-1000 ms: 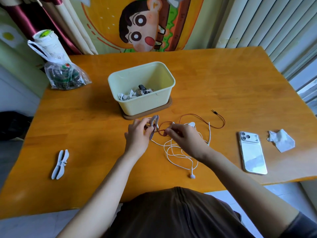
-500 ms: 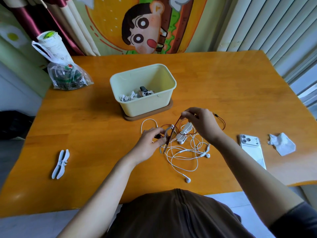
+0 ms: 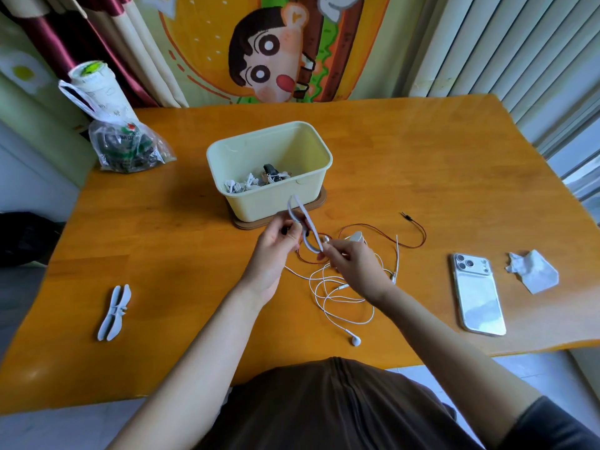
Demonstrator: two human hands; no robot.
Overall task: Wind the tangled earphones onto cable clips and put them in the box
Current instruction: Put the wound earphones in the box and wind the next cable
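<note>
My left hand [image 3: 276, 251] grips a grey cable clip [image 3: 305, 225], raised above the table in front of the cream box [image 3: 311, 190]. My right hand [image 3: 352, 261] pinches the clip's lower end together with a thin red-brown earphone cable [image 3: 418, 227]. That cable loops out to the right and ends in a jack plug. A tangled white earphone set [image 3: 337, 300] lies under my right hand, one bud near the table's front edge. Several wound earphones lie inside the box. A second grey clip [image 3: 115, 311] rests flat at the front left.
A white phone [image 3: 479, 295] lies face down at the right, a crumpled tissue [image 3: 532, 269] beyond it. A clear plastic bag [image 3: 126, 147] with a white roll stands at the back left corner. The box sits on a brown coaster [image 3: 319, 203].
My left hand has lifted the clip towards the box. My right hand came back from the upper right, down to the clip's lower end with the red-brown cable.
</note>
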